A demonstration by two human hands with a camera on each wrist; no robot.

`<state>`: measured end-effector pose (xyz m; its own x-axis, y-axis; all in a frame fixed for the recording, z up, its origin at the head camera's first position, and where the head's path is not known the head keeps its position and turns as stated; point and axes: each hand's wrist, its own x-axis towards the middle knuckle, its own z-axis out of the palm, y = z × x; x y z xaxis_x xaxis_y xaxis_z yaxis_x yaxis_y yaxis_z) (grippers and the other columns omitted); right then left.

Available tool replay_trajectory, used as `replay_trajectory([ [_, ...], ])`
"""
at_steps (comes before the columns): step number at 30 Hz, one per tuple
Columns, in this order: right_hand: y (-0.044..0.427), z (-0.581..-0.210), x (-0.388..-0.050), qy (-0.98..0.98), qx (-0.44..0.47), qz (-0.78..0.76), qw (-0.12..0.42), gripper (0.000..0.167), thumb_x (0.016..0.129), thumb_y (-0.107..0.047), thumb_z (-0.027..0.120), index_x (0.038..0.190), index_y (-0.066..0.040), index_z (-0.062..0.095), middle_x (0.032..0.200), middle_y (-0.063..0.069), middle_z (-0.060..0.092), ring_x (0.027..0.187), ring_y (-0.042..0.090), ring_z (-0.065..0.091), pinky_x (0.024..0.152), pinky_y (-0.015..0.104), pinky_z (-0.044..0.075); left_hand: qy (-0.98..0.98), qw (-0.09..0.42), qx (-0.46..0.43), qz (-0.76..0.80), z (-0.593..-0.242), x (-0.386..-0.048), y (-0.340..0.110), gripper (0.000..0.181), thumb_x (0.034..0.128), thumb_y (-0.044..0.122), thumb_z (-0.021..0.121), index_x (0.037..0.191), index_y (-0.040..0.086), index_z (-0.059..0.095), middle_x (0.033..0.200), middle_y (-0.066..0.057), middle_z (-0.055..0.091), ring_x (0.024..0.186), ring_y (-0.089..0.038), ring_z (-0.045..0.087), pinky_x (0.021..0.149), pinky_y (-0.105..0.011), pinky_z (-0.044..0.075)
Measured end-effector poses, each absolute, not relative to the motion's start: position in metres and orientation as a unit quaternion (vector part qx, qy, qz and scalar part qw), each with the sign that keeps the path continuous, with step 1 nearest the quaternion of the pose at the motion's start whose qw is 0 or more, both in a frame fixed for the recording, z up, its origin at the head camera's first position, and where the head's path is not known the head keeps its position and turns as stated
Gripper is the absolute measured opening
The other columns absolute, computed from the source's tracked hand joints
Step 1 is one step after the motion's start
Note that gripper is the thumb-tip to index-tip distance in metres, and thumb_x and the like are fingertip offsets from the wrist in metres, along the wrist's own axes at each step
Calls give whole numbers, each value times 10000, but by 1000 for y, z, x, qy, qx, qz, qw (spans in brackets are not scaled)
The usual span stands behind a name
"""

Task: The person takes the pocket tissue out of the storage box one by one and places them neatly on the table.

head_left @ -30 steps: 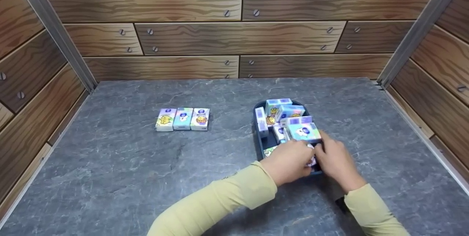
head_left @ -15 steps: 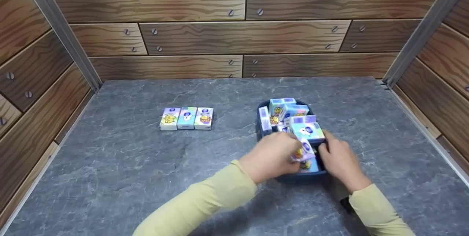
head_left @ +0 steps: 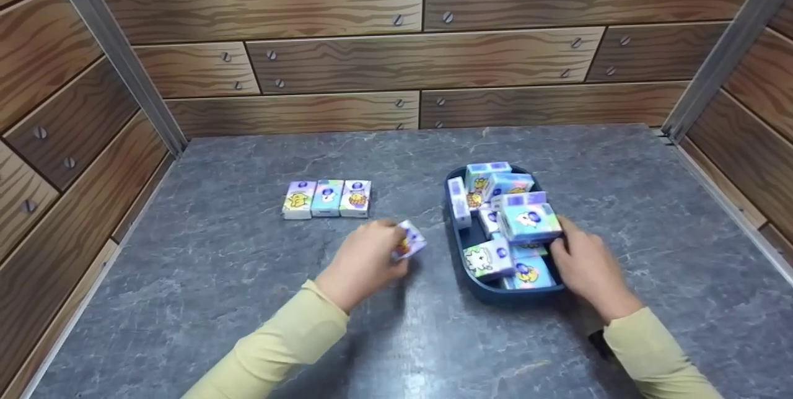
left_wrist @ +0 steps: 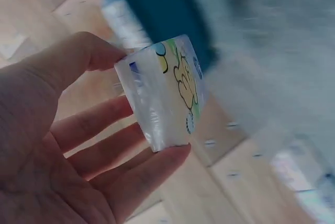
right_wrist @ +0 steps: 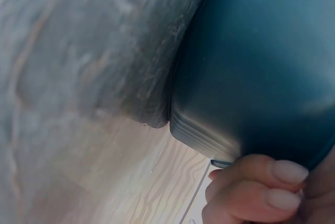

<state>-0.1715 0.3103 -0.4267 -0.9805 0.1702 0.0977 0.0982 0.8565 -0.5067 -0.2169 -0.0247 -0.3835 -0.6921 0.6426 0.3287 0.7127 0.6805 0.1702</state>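
My left hand (head_left: pixel 364 261) pinches a small wrapped tissue pack (head_left: pixel 411 240) above the table, left of the bin. The left wrist view shows the pack (left_wrist: pixel 159 96) between thumb and fingertips, with a yellow cartoon print and clear film. A dark blue bin (head_left: pixel 511 297) with rounded corners holds several similar packs, some standing, some flat. My right hand (head_left: pixel 588 269) grips the bin's right rim; in the right wrist view curled fingers (right_wrist: pixel 251 195) lie by the bin's wall (right_wrist: pixel 256 62). Three packs (head_left: pixel 326 199) lie side by side in a row further left.
The grey marbled table (head_left: pixel 217 300) is enclosed by wood-print panels (head_left: pixel 347 64) at the back and sides. Metal posts (head_left: pixel 114 46) stand at the back corners.
My left hand has drawn a tissue pack out of the bin and carried it left, toward the row. My right hand stays on the bin's rim.
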Motion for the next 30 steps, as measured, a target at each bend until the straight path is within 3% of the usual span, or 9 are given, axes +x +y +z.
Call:
replay_trajectory([
  [8,308,-430,-172,-960,-70,266,57,529,1001,-188,359,1456,70,279,1322,361,441,1031,403,564,791,548,456,-934,81,-344,-51,-424,-205,-38,218,804,221,759,848,21,685,827,-122,627,697,-285,635,562,-412,536],
  [14,307,-429,-173,-962,-75,257,54,535,996,-197,351,1451,75,283,1303,363,458,834,325,544,692,454,432,-921,105,-375,-22,-423,-199,-39,181,807,105,740,924,-23,688,902,-147,621,796,-278,627,613,-386,559],
  [24,308,-426,-172,-960,-73,263,58,533,993,-186,353,1449,81,283,1334,356,432,1042,382,551,807,548,450,-888,137,-436,47,-427,-211,-27,150,850,23,662,996,46,685,878,-109,660,732,-231,625,542,-334,534],
  [30,311,-426,-171,-960,-73,263,60,531,993,-185,355,1446,83,287,1324,363,436,941,349,550,751,511,448,-870,163,-459,76,-428,-236,-7,109,854,-2,643,927,62,692,799,-70,666,661,-198,627,516,-311,529],
])
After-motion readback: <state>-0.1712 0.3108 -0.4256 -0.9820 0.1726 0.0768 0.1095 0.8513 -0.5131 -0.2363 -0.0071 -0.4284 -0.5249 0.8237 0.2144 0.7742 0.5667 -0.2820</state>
